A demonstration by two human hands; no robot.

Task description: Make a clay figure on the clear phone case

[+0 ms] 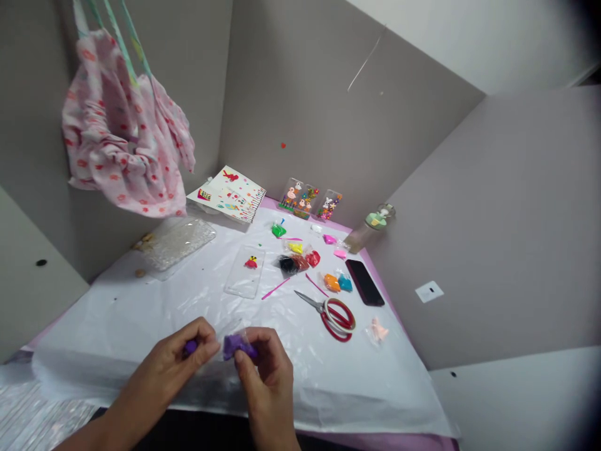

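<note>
Near the table's front edge, my right hand (268, 369) is closed on a clear bag of purple clay (235, 346), thumb pressed against it. A small lump of purple clay (190, 347) sits in the curled fingers of my left hand (181, 354). The left thumb and forefinger meet close to the bag's clear plastic edge; I cannot tell whether they pinch it. Beyond my hands lies a transparent phone case (236, 275) with a small red clay figure (251, 262) on it, topped with yellow and black.
Scissors with red and white handles (336, 316) lie right of my hands. Nearby are a black phone (364, 282), pink sticks (276, 289), and bagged clay in several colours, including orange (332, 282) and black (287, 264). Decorated cases (292, 195) lean on the wall beside a bottle (366, 232).
</note>
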